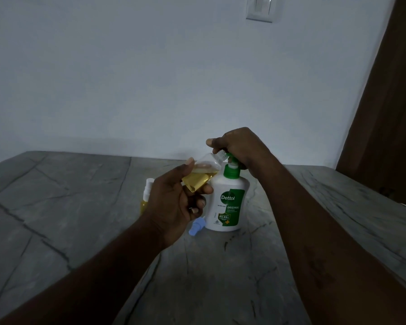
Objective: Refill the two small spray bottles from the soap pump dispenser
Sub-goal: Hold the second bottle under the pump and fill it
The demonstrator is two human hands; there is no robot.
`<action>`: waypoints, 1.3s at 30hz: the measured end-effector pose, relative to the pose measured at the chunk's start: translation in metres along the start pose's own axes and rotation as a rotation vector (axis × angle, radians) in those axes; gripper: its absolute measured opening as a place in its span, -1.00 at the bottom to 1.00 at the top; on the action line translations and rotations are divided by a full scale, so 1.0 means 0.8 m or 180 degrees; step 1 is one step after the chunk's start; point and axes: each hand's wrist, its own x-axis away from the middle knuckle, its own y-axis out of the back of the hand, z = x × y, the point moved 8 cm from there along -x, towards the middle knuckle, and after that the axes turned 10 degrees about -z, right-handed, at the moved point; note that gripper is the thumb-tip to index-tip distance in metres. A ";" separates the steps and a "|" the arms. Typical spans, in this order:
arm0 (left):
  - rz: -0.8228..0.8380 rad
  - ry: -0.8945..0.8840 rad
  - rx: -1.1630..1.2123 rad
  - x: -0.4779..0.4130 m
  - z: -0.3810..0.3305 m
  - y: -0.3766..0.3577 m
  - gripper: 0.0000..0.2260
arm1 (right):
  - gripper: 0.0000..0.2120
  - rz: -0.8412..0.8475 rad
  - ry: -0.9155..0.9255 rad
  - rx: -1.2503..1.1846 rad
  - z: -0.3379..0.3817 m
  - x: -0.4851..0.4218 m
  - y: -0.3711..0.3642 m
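Mid-fill: left hand [171,202] grips the tilted spray bottle [201,177] at the nozzle; right hand [239,146] closed on the pump head [231,160], probably pressing; next, steady pumping.

Head view looks forward and down, near the grey table [80,207].

White, green-labelled dispenser [229,202]; yellow liquid in clear bottle [201,177]; grey veined table [80,207].

Open grey desk [56,207] to the left and in the foreground — clear passage there. Centre crowded: soap dispenser [227,202], blue spray cap [197,227] lying at its base, second small bottle [147,195] just left, partly hidden. Wall [150,78] close behind — wooden panel [389,102] at far right.
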 end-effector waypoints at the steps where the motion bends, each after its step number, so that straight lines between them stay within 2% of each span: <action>1: -0.0007 0.0001 0.0003 0.000 0.000 0.001 -0.65 | -0.71 0.0043 -0.0050 -0.0001 -0.003 0.000 -0.002; 4: -0.0039 -0.0015 -0.0047 -0.001 0.001 0.003 -0.64 | -0.72 0.0084 -0.0137 -0.0104 -0.008 0.001 -0.006; 14: -0.0007 -0.0026 -0.0053 0.001 -0.002 0.001 -0.63 | -0.65 -0.0326 0.0311 0.0010 0.015 0.002 0.012; 19: -0.0044 0.0018 -0.0057 0.001 0.000 0.002 -0.57 | -0.67 -0.0247 0.0143 -0.0058 0.009 0.003 0.009; 26: -0.0083 0.0045 -0.0054 0.000 0.003 0.003 -0.65 | -0.63 -0.0070 -0.0013 0.0180 -0.004 0.001 -0.002; 35: -0.0077 0.0056 -0.0068 0.002 0.000 0.001 -0.59 | -0.65 -0.0424 0.0350 0.0275 0.014 -0.001 0.016; 39: -0.0068 0.0053 -0.0060 0.002 0.000 0.000 -0.60 | -0.65 -0.0275 0.0392 0.0366 0.017 0.002 0.010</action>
